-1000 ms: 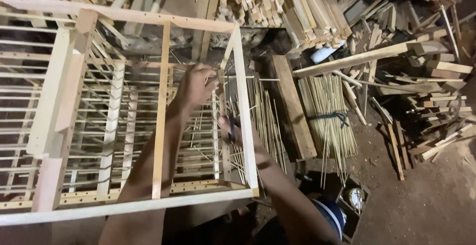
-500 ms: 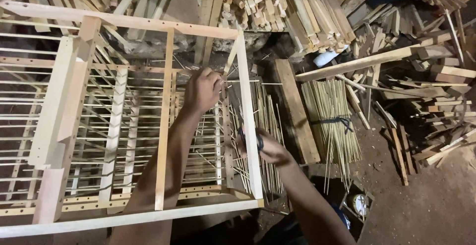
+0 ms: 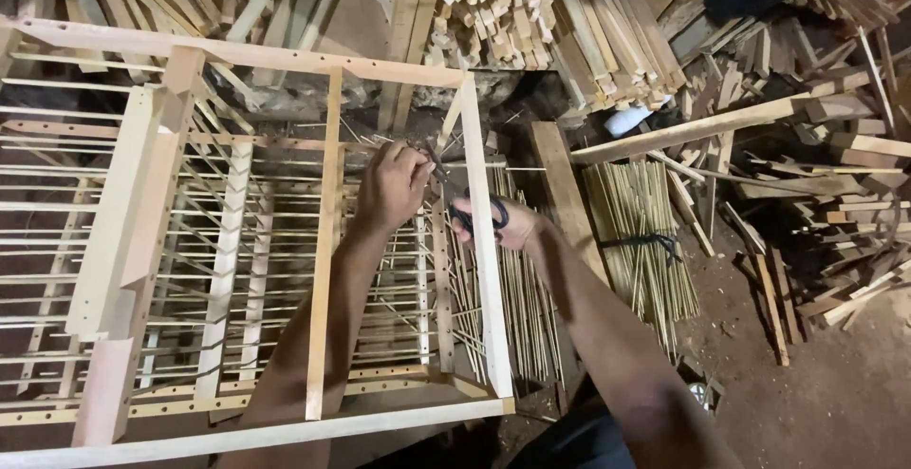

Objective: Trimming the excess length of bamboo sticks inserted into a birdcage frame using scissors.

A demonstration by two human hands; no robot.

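One wooden cage frame [image 3: 237, 241] fills the left; beside it lies one tied bundle of thin sticks [image 3: 641, 241]. The left hand [image 3: 391, 189] pinches a stick inside the frame; the right hand [image 3: 498, 227] grips one pair of black-handled scissors [image 3: 465, 205] at the frame's right post.

A woodworking workshop: stacked wooden slats [image 3: 560, 23], scattered offcuts [image 3: 835, 203], bundled bamboo sticks [image 3: 641, 232] on a dirt floor [image 3: 835, 393].

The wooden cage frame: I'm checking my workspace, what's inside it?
Inside the wooden cage frame, the left hand grips thin sticks. The right hand holds black-handled pliers outside. The floor beneath is mostly hidden.
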